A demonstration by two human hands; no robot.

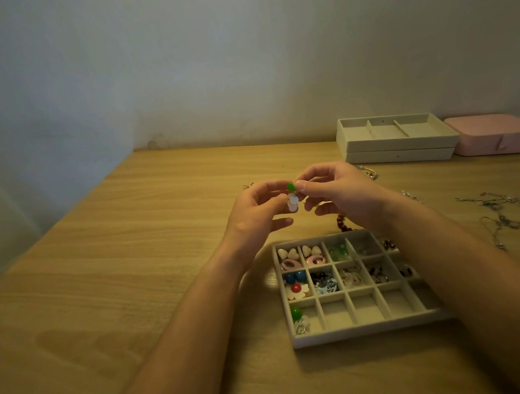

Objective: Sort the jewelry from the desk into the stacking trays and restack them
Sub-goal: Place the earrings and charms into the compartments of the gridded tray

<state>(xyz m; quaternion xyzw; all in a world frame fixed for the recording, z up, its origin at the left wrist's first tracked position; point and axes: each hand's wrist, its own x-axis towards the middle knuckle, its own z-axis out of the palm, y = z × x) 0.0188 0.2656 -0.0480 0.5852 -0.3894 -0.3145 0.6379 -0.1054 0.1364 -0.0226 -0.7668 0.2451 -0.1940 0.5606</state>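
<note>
An earring with a green bead and a white flower hangs between my two hands above the desk. My left hand pinches it from the left and my right hand pinches its top from the right. Below them lies a cream compartment tray with earrings in its upper cells; a matching green-and-white earring lies in the bottom-left cell. Two stacked cream trays stand at the back right. A dark red bead bracelet shows partly behind my right wrist.
A pink case sits right of the stacked trays. Silver chains lie tangled on the desk at the right, and small pieces lie behind my right hand. A wall runs along the back and left of the wooden desk.
</note>
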